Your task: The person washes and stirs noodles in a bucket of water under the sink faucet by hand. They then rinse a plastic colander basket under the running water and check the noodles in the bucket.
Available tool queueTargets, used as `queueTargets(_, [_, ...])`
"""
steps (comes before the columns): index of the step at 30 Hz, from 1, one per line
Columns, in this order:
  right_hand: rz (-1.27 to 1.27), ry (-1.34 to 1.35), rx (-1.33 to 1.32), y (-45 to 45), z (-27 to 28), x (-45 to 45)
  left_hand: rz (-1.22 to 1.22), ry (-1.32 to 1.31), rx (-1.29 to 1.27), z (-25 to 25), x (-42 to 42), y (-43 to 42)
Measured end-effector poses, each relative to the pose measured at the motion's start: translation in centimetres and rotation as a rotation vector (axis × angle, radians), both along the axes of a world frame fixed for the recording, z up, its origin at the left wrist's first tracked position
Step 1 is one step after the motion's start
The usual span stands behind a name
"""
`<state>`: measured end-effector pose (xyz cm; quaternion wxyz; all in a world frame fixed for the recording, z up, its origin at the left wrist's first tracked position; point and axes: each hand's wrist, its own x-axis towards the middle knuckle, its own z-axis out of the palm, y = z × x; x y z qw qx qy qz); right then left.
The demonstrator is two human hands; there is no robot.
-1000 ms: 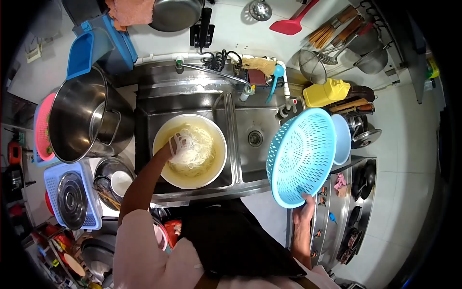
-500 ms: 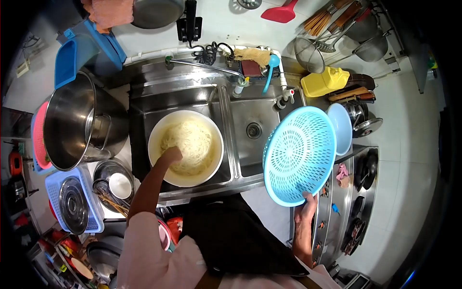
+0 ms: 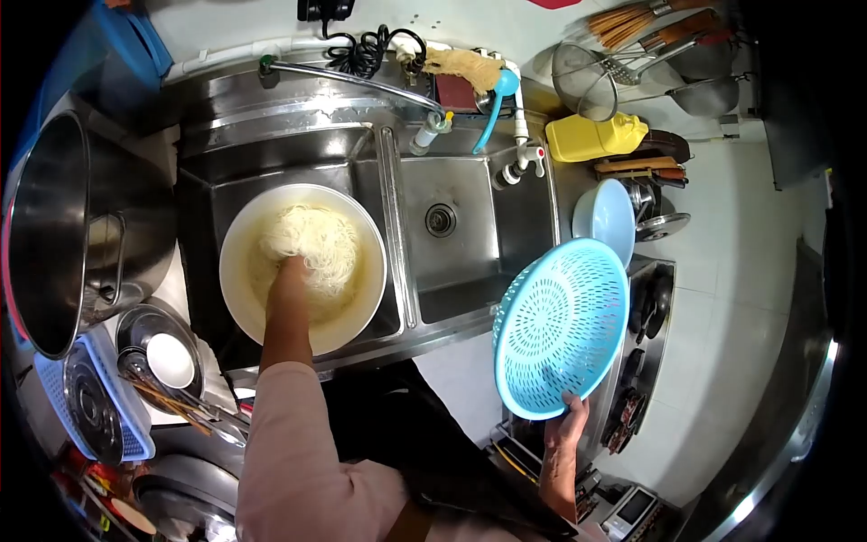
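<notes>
My left hand (image 3: pixel 292 269) reaches down into a large white tub (image 3: pixel 232 298) standing in the left sink basin. Pale, thin noodles (image 3: pixel 327 246) lie in the tub in cloudy liquid, and they cover my fingers, so their grip is hidden. Out to the right, my right hand (image 3: pixel 567 423) grips the lower rim of a light blue plastic colander (image 3: pixel 560 325). The colander is tilted with its hollow side towards me, and nothing lies in it.
The right sink basin (image 3: pixel 456 235) has a drain, with a faucet (image 3: pixel 429 133) above the divider. A tall steel pot (image 3: pixel 135 226) stands left of the sink. To the right are a yellow jug (image 3: pixel 591 140), a blue bowl (image 3: pixel 607 217) and a stove (image 3: pixel 646 352).
My left hand has moved deeper among the noodles, which now cover its fingers. My right hand still holds the colander, now slightly lower in view. The camera view has shifted.
</notes>
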<state>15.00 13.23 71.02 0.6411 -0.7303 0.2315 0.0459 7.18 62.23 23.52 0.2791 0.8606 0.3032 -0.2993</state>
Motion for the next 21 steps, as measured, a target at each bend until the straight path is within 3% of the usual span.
queueTargets(7, [0.079,0.033,0.283,0.5,-2.2,0.8,0.137,-0.164,-0.244,5.3,-1.5,1.7])
queueTargets(11, [0.127,0.019,0.355,3.0,-1.7,1.5,0.369,-0.306,-0.638,10.8,-1.7,4.1])
queueTargets(17, [0.13,0.039,0.411,3.9,-2.6,2.8,0.753,-0.378,-1.427,20.9,-2.7,5.9])
queueTargets(21, [0.157,-0.004,0.41,5.6,-1.6,3.5,0.901,-0.417,-1.677,25.2,-3.4,5.6])
